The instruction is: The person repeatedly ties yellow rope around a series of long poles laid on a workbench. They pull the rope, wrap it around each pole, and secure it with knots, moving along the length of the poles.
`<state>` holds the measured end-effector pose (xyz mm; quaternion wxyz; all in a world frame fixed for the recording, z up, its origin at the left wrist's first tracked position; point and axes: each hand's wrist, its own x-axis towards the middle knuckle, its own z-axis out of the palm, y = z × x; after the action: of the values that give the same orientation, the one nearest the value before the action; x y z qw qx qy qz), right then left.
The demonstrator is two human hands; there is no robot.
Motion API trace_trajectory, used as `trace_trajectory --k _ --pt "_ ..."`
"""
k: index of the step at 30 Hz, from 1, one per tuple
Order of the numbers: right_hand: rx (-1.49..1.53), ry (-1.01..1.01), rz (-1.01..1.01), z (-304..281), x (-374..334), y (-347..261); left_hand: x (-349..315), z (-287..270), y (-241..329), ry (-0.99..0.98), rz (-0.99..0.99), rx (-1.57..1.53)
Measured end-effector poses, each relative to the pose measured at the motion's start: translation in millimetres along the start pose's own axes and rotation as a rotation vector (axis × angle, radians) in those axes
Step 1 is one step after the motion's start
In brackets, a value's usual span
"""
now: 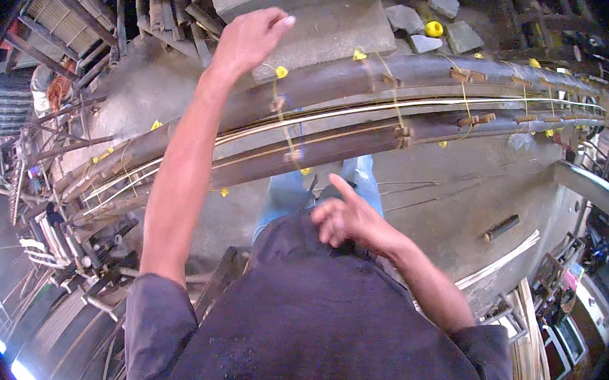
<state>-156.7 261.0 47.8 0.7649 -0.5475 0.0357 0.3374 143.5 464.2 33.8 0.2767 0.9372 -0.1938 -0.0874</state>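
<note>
My left hand (254, 39) is stretched far out over the long dark pole frame, beside a grey concrete block (318, 35). Its fingers are bent and pressed together; whatever they may hold is hidden. My right hand (349, 221) is raised before my lap, smeared by motion. Its index finger points out and the others are half curled, with nothing visible in them. Across the frame run a far dark pole (321, 79), a near dark pole (337, 142) and pale strips (311, 112) between them. Yellow cords (397, 104) with small wooden pegs (402, 135) span the poles.
Grey stones (465, 39) and a yellow round object (434, 29) lie beyond the frame. Stacked wood (61, 237) stands at the left. Pale strips (501, 259) and a short dark stick (501, 227) are on the floor at the right, near a bench-like beam (591, 187).
</note>
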Motion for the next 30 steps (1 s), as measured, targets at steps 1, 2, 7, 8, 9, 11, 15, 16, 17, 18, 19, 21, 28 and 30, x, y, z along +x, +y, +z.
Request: trace_trajectory --k 1,2,7,8,9,11,15,16,17,18,19,21,28,30 --pt "-0.148 0.042 -0.051 9.4 15.4 9.7 -17.2 -6.7 -5.7 0.023 0.012 -0.056" --pt "-0.296 0.084 -0.102 17.1 33.7 20.7 -39.6 -11.8 -9.0 0.045 0.026 -0.113" --pt "-1.079 0.189 -0.199 51.2 47.3 -101.1 -155.2 20.9 -14.0 -0.013 0.073 -0.194" --pt "-1.315 0.133 -0.274 65.9 52.8 -157.9 -166.9 36.9 -15.0 0.085 0.169 -0.154" --pt "-1.500 0.005 -0.459 84.3 72.3 -189.6 -173.8 47.6 -16.5 0.100 0.062 -0.219" --pt "-1.537 -0.381 -0.631 103.7 137.3 -193.4 -171.4 60.7 -12.7 0.177 0.002 -0.202" --pt "-1.496 -0.003 -0.558 61.2 218.3 -189.4 -170.5 63.5 -5.4 0.320 0.072 -0.109" --pt "-1.660 0.056 -0.246 29.4 233.6 -167.9 -159.0 61.5 -0.4 0.340 0.091 -0.138" --pt "-1.777 0.113 0.081 2.0 246.3 -137.7 -154.1 56.8 10.5 0.302 0.065 -0.142" --pt "-1.416 0.136 -0.102 -2.7 247.3 -115.0 -157.4 53.7 13.5 0.259 0.056 -0.074" --pt "-1.055 0.130 -0.275 11.0 252.1 -108.8 -157.1 51.2 11.2 0.229 0.025 -0.005" --pt "-0.556 0.084 -0.372 36.2 210.7 -97.1 -157.8 52.4 -0.2 0.182 -0.034 -0.060" --pt "-1.126 -0.379 -0.233 40.1 119.4 18.2 -157.1 39.5 8.8 0.007 -0.177 -0.487" --pt "-0.924 -0.355 -0.767 41.4 116.4 -3.7 -131.7 5.6 30.4 0.005 -0.160 -0.848"
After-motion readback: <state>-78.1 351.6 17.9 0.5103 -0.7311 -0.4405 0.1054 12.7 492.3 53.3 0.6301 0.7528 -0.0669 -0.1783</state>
